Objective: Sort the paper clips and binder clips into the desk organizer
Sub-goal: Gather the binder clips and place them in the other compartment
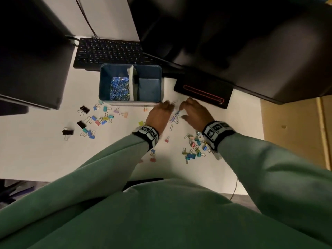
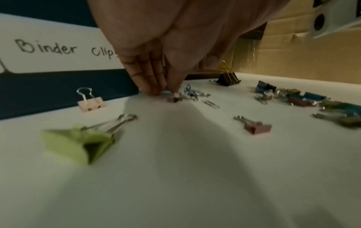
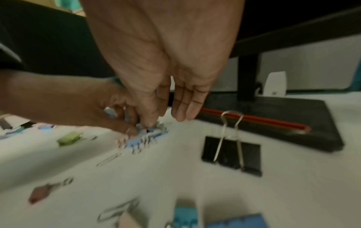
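The blue desk organizer [image 1: 106, 81] stands at the back of the white desk. Its left compartment holds blue paper clips [image 1: 119, 88]; a "Binder Clips" label [image 2: 58, 47] is on its front. Just right of it lies a small pile of paper clips [image 1: 175, 116] [image 3: 146, 137]. Both hands reach down into this pile. My left hand [image 1: 170, 105] [image 2: 163, 91] pinches at a paper clip with thumb and fingertips together on the desk. My right hand [image 1: 182, 112] [image 3: 150, 125] pinches paper clips with its thumb, other fingers hanging straight. Colored binder clips [image 1: 95, 119] lie scattered on the desk.
More binder clips [image 1: 195, 146] lie by my right wrist, and a large black one [image 3: 231, 154] sits right of the pile. A black monitor base [image 1: 203, 90] with a red stripe is just behind the hands. A keyboard [image 1: 109, 53] lies behind the organizer.
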A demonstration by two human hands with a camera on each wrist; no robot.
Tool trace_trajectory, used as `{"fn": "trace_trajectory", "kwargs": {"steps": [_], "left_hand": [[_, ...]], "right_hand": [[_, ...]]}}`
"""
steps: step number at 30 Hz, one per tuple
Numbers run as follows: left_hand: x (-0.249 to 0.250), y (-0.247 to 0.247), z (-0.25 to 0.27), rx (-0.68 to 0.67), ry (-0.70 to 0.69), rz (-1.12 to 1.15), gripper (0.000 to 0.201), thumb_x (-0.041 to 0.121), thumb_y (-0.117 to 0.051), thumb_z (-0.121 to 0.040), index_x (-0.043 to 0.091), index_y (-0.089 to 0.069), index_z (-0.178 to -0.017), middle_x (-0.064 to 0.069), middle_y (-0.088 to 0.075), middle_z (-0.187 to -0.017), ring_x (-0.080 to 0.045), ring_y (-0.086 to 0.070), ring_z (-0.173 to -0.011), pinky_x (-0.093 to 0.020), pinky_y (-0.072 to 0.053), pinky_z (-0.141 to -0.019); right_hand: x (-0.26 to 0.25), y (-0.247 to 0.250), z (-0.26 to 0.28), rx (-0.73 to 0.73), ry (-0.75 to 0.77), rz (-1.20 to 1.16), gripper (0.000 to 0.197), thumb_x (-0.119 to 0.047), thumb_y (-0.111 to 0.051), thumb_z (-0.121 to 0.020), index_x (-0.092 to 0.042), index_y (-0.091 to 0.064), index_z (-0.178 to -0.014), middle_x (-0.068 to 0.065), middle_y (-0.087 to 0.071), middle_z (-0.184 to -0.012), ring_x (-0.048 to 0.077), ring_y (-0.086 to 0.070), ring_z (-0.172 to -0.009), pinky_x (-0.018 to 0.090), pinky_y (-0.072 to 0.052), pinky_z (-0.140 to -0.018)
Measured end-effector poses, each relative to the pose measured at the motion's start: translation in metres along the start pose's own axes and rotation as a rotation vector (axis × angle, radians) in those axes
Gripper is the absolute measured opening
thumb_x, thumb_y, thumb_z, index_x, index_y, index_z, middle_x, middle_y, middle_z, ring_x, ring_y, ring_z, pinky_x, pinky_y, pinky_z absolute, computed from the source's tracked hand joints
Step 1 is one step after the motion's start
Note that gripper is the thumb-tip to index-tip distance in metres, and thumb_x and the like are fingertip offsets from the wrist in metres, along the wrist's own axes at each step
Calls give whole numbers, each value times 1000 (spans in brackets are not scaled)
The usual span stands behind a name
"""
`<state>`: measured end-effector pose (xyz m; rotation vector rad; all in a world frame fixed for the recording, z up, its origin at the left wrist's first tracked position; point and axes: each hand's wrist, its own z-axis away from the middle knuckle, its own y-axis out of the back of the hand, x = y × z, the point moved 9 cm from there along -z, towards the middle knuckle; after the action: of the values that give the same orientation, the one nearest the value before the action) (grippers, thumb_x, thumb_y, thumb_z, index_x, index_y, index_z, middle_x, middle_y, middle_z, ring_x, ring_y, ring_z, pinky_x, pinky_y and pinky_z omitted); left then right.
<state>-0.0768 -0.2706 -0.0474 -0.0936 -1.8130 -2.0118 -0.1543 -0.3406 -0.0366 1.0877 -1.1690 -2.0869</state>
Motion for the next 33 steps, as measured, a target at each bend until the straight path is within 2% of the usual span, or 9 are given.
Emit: {"fn": "trace_trajectory", "kwargs": {"steps": [11, 14, 17, 20, 24, 26, 28, 31, 33], "left_hand": [[-46, 8, 54, 185, 119, 226, 33, 2, -54, -89, 15, -63, -118, -11, -64, -93, -28, -61, -82, -37, -53, -72], [-53, 15, 61, 204, 180, 465, 32, 2, -46, -93, 13, -65, -117, -10, -61, -100, -18, -60, -83, -24, -50, -79], [-60, 13, 62, 157, 361, 826, 29, -5, -39, -93, 7, -63, -102, -16, -63, -97, -11, -61, -72, -11, -47, -69], [-58, 0, 57, 59, 507, 1115, 17, -1, -40, -92, 8, -54, -87, -27, -63, -87, -14, -56, -61, -21, -46, -60], [-37, -11, 42, -124, 454, 903, 22, 30, -55, -94, 15, -50, -78, -4, -59, -73, -14, -50, -64, -24, -37, -59], [-23, -13, 37, -108, 365, 582, 29, 40, -60, -90, 13, -50, -88, 4, -56, -75, -15, -50, -67, -24, -36, -58], [-13, -23, 36, -114, 315, 374, 37, 39, -62, -89, 10, -49, -108, 1, -57, -91, -18, -55, -78, -28, -43, -66], [-8, -39, 38, -151, 245, 202, 37, 26, -58, -92, 7, -44, -121, -11, -59, -108, -28, -63, -92, -36, -52, -72], [-10, -39, 40, -146, 207, 157, 34, 15, -53, -93, 4, -46, -125, -14, -58, -111, -30, -64, -91, -37, -55, -72]], "right_hand": [[-1, -36, -1, 40, -44, -158, 6, -8, -55, -92, -6, -60, -90, 11, -62, -94, 25, -61, -82, 31, -48, -71], [21, -34, 8, 87, -198, -464, 5, -6, -58, -90, -10, -59, -93, 3, -65, -85, 18, -62, -75, 29, -51, -70], [41, -37, 18, 80, -353, -856, 19, -3, -57, -91, -10, -59, -109, 6, -68, -90, 18, -68, -81, 31, -56, -79], [42, -34, 28, 110, -488, -1419, 18, 3, -45, -94, 3, -61, -104, 16, -67, -99, 33, -71, -88, 39, -57, -85], [33, -37, 30, 105, -625, -1813, 22, -9, -40, -94, -3, -56, -79, 9, -58, -79, 29, -63, -76, 34, -55, -71], [31, -40, 23, 67, -640, -1730, 26, -22, -49, -95, -9, -55, -73, 6, -58, -72, 23, -61, -67, 31, -51, -63], [33, -34, 8, 77, -549, -1349, 27, -31, -54, -96, -12, -54, -76, 3, -57, -69, 18, -57, -61, 32, -47, -59], [24, -15, -21, 111, -317, -601, 18, -31, -57, -95, -14, -55, -100, 2, -62, -87, 18, -58, -77, 34, -47, -69], [12, -11, -37, 101, -180, -325, 23, -25, -59, -94, -17, -53, -114, 6, -64, -104, 21, -60, -89, 35, -50, -78]]}}
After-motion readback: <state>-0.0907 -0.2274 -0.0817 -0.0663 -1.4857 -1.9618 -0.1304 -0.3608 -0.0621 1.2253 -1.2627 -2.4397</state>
